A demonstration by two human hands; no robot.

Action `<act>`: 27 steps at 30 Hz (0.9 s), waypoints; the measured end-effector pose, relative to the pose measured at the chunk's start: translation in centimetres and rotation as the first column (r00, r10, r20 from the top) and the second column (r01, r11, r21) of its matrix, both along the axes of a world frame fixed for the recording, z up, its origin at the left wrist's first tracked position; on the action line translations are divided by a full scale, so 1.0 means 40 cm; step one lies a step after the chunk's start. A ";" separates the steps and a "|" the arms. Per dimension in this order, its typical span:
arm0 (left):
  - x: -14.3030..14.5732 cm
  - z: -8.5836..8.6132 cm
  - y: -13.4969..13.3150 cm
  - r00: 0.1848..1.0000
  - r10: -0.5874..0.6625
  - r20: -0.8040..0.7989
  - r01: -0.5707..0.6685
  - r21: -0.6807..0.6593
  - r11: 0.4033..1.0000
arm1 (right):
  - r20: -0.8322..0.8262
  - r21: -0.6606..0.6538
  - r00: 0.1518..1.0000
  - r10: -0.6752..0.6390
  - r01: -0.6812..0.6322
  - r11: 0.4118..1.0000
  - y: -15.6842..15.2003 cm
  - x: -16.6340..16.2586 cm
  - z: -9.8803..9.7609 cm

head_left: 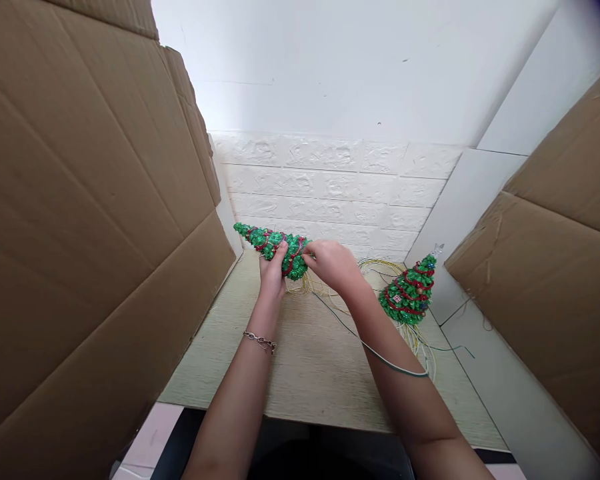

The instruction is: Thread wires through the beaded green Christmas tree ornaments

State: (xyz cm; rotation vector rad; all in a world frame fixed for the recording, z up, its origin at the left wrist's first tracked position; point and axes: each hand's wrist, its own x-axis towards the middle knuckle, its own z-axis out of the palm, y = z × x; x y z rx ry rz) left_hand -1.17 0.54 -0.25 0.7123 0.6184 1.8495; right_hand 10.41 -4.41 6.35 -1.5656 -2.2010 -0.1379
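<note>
While cardboard sheets [90, 220] flank the wooden table [305, 373], white walls [340, 67] surround

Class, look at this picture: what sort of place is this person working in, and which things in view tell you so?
Probably a small craft or assembly workbench. Large cardboard boxes flank a wooden table, loose wires lie on it, and one finished small Christmas tree stands by while both hands work on another tree.
</note>
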 end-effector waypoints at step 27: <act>-0.001 -0.009 0.013 0.997 0.071 -0.014 -0.071 -0.013 0.997 | -0.010 0.007 0.999 -0.033 0.033 0.999 -0.038 0.029 0.038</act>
